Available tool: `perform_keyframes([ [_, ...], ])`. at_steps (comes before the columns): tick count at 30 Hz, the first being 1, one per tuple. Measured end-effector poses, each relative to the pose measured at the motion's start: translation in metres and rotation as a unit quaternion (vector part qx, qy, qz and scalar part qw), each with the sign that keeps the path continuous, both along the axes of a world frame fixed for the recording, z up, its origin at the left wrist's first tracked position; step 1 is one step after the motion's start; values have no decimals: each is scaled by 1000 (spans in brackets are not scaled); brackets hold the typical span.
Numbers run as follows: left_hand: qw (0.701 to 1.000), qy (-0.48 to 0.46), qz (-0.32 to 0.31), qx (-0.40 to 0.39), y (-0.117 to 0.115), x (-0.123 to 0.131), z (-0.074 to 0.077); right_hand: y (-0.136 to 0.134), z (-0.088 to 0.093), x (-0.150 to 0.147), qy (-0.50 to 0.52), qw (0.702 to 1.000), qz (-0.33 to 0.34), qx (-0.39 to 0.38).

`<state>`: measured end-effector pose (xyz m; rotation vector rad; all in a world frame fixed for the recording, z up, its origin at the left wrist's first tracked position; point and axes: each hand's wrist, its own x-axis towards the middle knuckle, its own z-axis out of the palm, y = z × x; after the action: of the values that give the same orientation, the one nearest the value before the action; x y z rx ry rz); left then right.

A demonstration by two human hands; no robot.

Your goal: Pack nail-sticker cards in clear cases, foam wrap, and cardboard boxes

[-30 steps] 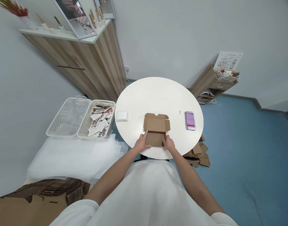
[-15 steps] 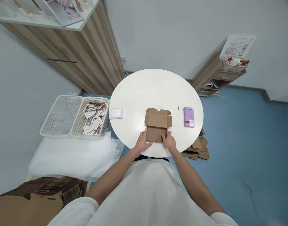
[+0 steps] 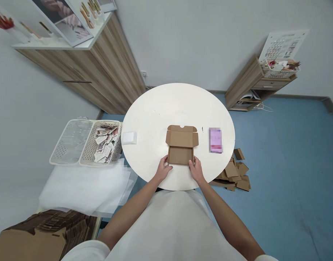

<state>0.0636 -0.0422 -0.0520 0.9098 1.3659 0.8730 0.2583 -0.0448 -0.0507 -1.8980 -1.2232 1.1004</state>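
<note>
A brown cardboard box (image 3: 180, 155) lies on the white oval table (image 3: 179, 103), its lid (image 3: 180, 138) folded back away from me and its side flaps spread. The tray part looks empty inside. My left hand (image 3: 163, 170) holds the near left corner, fingers along the left wall and thumb by the front edge. At the near right corner, my right hand (image 3: 196, 169) grips the box, thumb at the front wall and fingers on the right side. A purple-pink pack (image 3: 215, 140), blurred out, lies to the right. Small white square sheets (image 3: 129, 137) rest at the table's left edge.
White baskets left of the table hold clear plastic pieces (image 3: 74, 139) and printed cards (image 3: 105, 145). White translucent sheets (image 3: 84, 186) and stacked flat cardboard (image 3: 33, 243) are nearer me. Cardboard pieces (image 3: 235, 172) lie on the floor at right. Cabinets (image 3: 112, 69) stand behind.
My right thumb has drawn back from inside the box to its front wall. My left hand has shifted slightly down along the box. The whole view has tilted a little.
</note>
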Motion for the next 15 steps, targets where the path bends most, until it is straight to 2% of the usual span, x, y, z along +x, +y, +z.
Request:
perform_keyframes([
  [6,1000,-3,-14,-2,8,15,3,11,0,15,34,999,11,-9],
  [10,999,15,-27,17,-2,17,3,1,-2,16,85,996,18,-16],
  [15,998,37,-36,26,-8,19,3,-12,-7,14,90,996,1,2],
])
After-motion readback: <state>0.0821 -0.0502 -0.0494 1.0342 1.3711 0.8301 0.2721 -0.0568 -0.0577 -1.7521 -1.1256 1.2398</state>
